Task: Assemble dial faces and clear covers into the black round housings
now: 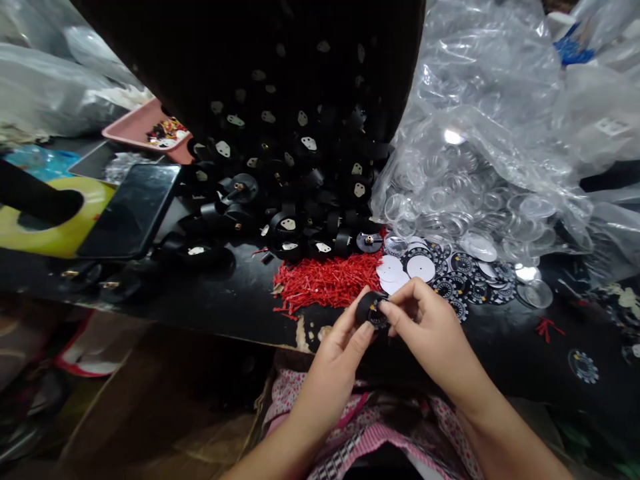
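Over the table's front edge, my left hand (pixel 351 337) is closed around a small round black pressure gauge (pixel 369 308), its open side tilted up toward me. A black dial with white markings shows inside the case. My right hand (pixel 413 310) is closed at the gauge's right side, its thumb and fingertips on the dial and rim. Whether a smaller part is between those fingertips is hidden. Just beyond my hands lie a pile of thin red pointers (pixel 325 281) and overlapping printed dial discs (pixel 453 287), some with white backs up.
Black gauge cases (pixel 290 223) spill from a large dark container (pixel 250 60). A plastic bag of clear round lenses (pixel 460 187) stands at right. A phone (pixel 133 210), yellow tape roll (pixel 95 197) and pink tray (pixel 133 130) are at left. One dial (pixel 583 367) lies far right.
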Tool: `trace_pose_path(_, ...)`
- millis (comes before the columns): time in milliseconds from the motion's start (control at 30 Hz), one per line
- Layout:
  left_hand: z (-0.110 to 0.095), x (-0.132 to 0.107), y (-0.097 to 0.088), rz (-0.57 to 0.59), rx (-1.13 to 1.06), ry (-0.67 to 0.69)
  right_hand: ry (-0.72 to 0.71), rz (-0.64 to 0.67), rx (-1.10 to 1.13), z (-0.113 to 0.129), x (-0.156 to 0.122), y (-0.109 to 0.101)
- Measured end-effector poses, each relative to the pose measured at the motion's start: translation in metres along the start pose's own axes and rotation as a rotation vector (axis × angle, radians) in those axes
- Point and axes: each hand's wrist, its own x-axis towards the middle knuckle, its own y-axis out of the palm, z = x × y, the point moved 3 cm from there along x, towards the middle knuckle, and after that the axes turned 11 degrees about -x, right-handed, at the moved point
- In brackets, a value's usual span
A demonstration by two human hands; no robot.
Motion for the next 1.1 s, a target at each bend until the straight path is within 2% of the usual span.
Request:
trace_pose_path(133, -0.002, 0.001, -0.001, 0.015, -0.029, -0.038, -0.032, -0.002, -0.088, -0.003, -0.003, -0.002)
trace_pose_path(233, -0.003, -0.004, -0.005, -0.019, 0.024, -0.072, -0.086, 0.087, -0.085, -0.004, -0.013, 0.004)
trace_pose_path(367, -0.011, -0.011, -0.017, -0.072, 0.204, -0.007, -0.226, 0.201, -0.124, -0.003, -0.016, 0.009)
trace_pose_path(433, -0.018, -0.010, -0.022, -0.161, 0.137, 0.030, -0.327, 0.110, -0.301, -0.004, -0.007, 0.006)
trace_pose_path(500, -0.025, -0.003, -0.024, -0.234, -0.016, 0.073, -0.389, -0.057, -0.585, -0.008, 0.006, 0.000)
trace_pose_path(533, -0.029, 0.003, -0.024, -0.245, -0.081, 0.100, -0.403, -0.120, -0.723, -0.011, 0.012, -0.002)
trace_pose_path(600, -0.035, 0.017, -0.021, -0.218, -0.148, 0.138, -0.418, -0.151, -0.907, -0.019, 0.022, -0.006)
trace_pose_path(733, -0.036, 0.044, -0.012, -0.097, -0.187, 0.106, -0.429, -0.160, -0.992, -0.032, 0.023, -0.019)
trace_pose_path(833, -0.036, 0.052, -0.008, -0.062, -0.175, 0.106, -0.414, -0.202, -0.992, -0.032, 0.014, -0.026)
trace_pose_path(933, -0.039, 0.042, -0.012, -0.102, -0.092, 0.145, -0.409, -0.218, -0.908, -0.026, 0.004, -0.024)
trace_pose_path(1100, -0.051, -0.002, -0.037, -0.276, 0.158, 0.175, -0.325, -0.166, -0.799, -0.024, -0.007, -0.021)
